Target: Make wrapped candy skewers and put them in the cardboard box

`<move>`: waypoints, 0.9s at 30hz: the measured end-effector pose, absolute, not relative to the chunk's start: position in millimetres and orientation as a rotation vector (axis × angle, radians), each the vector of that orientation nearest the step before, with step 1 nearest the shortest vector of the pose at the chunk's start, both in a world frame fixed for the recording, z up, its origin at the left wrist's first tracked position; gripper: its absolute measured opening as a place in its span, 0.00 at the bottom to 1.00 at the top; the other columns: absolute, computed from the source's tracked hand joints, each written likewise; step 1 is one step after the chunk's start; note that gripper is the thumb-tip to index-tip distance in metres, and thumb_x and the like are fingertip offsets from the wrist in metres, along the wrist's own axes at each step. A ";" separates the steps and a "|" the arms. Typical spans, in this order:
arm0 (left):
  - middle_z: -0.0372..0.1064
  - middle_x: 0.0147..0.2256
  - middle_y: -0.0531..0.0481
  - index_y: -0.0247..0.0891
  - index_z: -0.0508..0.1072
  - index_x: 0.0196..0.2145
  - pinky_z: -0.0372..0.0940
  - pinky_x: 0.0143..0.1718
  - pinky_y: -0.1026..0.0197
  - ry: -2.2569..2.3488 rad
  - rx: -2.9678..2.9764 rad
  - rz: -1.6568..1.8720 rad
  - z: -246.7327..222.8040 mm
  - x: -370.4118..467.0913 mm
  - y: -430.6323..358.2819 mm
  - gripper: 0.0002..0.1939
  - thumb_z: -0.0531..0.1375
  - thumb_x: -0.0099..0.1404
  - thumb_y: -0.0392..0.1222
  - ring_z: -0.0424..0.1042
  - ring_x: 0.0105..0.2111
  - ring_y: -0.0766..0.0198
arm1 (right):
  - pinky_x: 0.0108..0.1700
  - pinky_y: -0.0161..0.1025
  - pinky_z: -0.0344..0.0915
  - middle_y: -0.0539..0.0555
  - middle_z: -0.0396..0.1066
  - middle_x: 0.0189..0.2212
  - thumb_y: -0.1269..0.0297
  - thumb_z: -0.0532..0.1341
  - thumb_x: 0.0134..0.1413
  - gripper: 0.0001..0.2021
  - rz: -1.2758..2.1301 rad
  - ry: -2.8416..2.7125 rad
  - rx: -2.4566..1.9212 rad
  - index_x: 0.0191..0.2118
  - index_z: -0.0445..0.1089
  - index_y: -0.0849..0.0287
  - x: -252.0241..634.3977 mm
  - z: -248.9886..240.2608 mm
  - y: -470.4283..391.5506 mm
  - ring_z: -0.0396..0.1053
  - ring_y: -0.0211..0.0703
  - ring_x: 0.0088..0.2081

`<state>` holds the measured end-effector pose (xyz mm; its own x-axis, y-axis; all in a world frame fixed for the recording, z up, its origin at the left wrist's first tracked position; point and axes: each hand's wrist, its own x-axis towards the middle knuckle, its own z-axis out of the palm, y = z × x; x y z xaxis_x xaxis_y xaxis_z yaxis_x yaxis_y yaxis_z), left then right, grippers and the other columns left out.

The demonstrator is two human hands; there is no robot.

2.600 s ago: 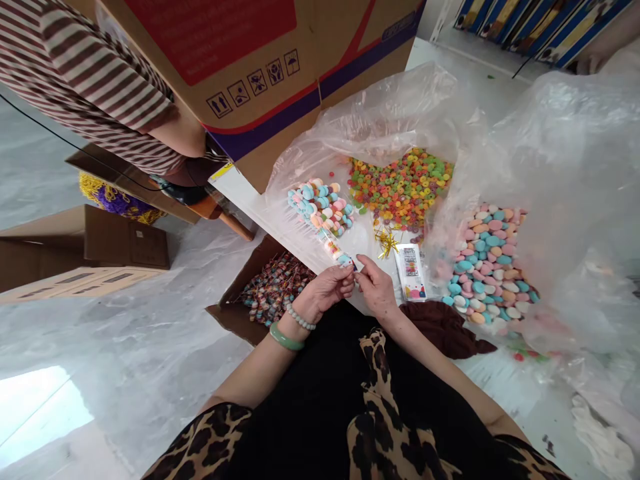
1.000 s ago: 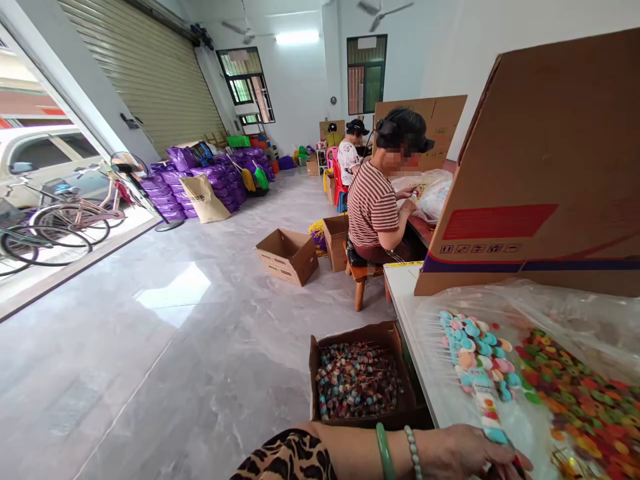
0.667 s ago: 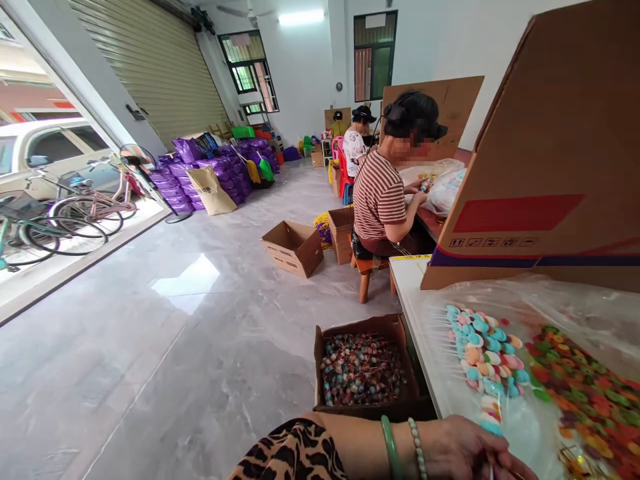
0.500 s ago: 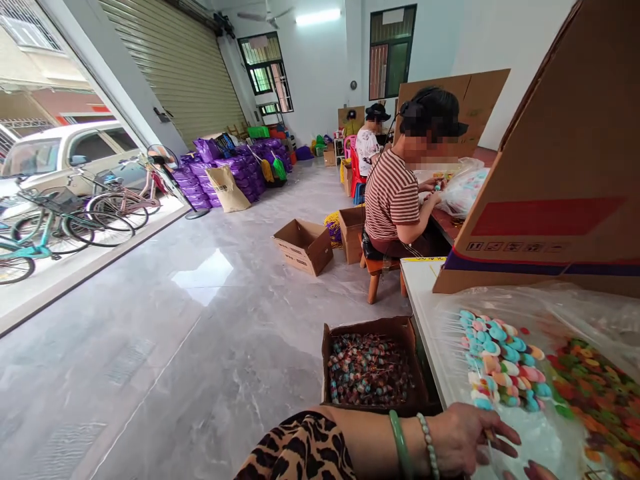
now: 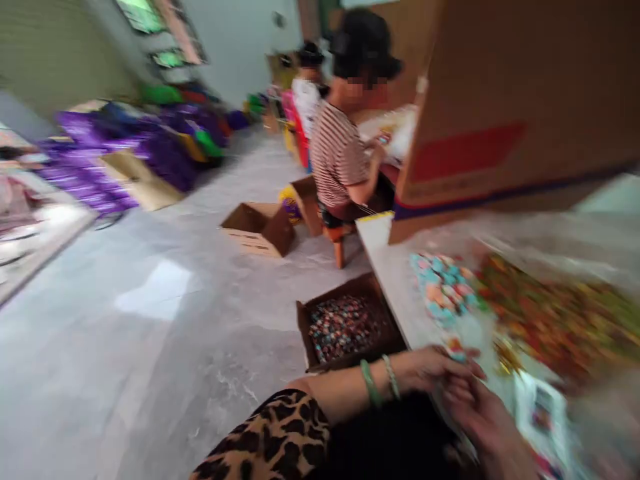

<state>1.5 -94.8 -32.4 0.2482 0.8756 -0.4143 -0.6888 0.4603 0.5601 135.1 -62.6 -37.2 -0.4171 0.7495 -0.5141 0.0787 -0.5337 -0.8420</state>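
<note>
My left hand [image 5: 433, 367], with a green bangle and a beaded bracelet on its wrist, is closed on a small candy skewer [image 5: 456, 349] in blue, white and orange-red. My right hand [image 5: 475, 407] meets it from below, fingers pressed together by the skewer's lower end; blur hides what they pinch. Just beyond lies a cluster of pastel candy skewers [image 5: 444, 287] on the white table [image 5: 383, 250]. To its right spreads a heap of red, orange and green gummy candies [image 5: 545, 313]. Gold twist ties [image 5: 507, 353] lie near my right hand.
A carton of finished-looking candy sticks [image 5: 345, 330] stands on the floor left of the table. A tall cardboard panel [image 5: 480, 100] rises behind the candies. A co-worker in a striped shirt [image 5: 335, 153] sits beyond. A white packet [image 5: 543, 413] lies at right.
My view has swung right and down. Both hands have come together, and a candy skewer now shows upright in my left fingers. My right hand has come further into view.
</note>
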 end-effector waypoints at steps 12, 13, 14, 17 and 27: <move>0.68 0.20 0.47 0.35 0.74 0.23 0.60 0.28 0.60 0.946 0.689 0.705 -30.2 -4.0 -102.7 0.19 0.63 0.55 0.56 0.65 0.21 0.63 | 0.22 0.36 0.61 0.42 0.63 0.14 0.54 0.65 0.44 0.16 1.943 -0.860 -1.181 0.38 0.69 0.57 130.5 -15.3 -82.1 0.60 0.37 0.16; 0.66 0.19 0.50 0.35 0.74 0.23 0.57 0.25 0.61 1.004 0.681 0.697 -32.4 2.1 -103.8 0.19 0.63 0.55 0.56 0.62 0.18 0.65 | 0.21 0.36 0.60 0.43 0.63 0.14 0.55 0.66 0.43 0.15 1.936 -0.752 -1.165 0.35 0.69 0.58 129.0 -18.3 -82.5 0.59 0.36 0.15; 0.64 0.18 0.51 0.36 0.73 0.23 0.55 0.23 0.62 1.107 0.706 0.733 -34.7 7.3 -104.9 0.18 0.63 0.55 0.56 0.59 0.17 0.66 | 0.22 0.36 0.61 0.44 0.65 0.15 0.56 0.67 0.40 0.14 1.875 -0.651 -1.171 0.32 0.68 0.58 127.4 -21.5 -82.3 0.60 0.36 0.15; 0.66 0.21 0.50 0.38 0.73 0.23 0.54 0.26 0.63 1.444 0.948 0.970 -40.7 15.0 -107.0 0.14 0.64 0.56 0.51 0.62 0.23 0.64 | 0.32 0.36 0.66 0.47 0.71 0.21 0.62 0.70 0.34 0.14 1.672 -0.507 -1.202 0.28 0.66 0.57 126.0 -28.9 -78.0 0.67 0.37 0.23; 0.49 0.16 0.58 0.39 0.64 0.18 0.46 0.22 0.65 1.594 0.756 1.205 -30.8 -11.6 -88.7 0.15 0.62 0.57 0.45 0.48 0.19 0.70 | 0.43 0.38 0.60 0.54 0.70 0.40 0.72 0.53 0.57 0.12 0.782 -1.964 -1.796 0.39 0.74 0.55 183.5 -29.5 -27.6 0.64 0.45 0.45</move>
